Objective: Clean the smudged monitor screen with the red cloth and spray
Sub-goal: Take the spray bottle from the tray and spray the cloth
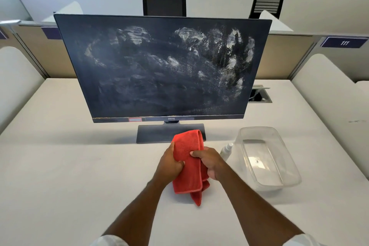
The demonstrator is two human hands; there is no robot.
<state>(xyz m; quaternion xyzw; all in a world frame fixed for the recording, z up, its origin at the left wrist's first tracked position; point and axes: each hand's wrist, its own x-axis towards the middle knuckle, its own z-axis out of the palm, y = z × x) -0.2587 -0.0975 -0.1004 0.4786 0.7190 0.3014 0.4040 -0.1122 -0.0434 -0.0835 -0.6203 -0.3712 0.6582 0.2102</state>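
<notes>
Our left hand [171,164] and right hand [209,163] both grip the red cloth [188,175]; the monitor screen [163,70] is smeared white, wiping apparently all ahead, spray bottle [226,151] standing nearby.

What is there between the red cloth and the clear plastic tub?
The head view shows a small clear spray bottle between the red cloth and the clear rectangular plastic tub, close beside the right hand.

Clear tub [287,168] and spray bottle [226,151] crowd right side
</notes>
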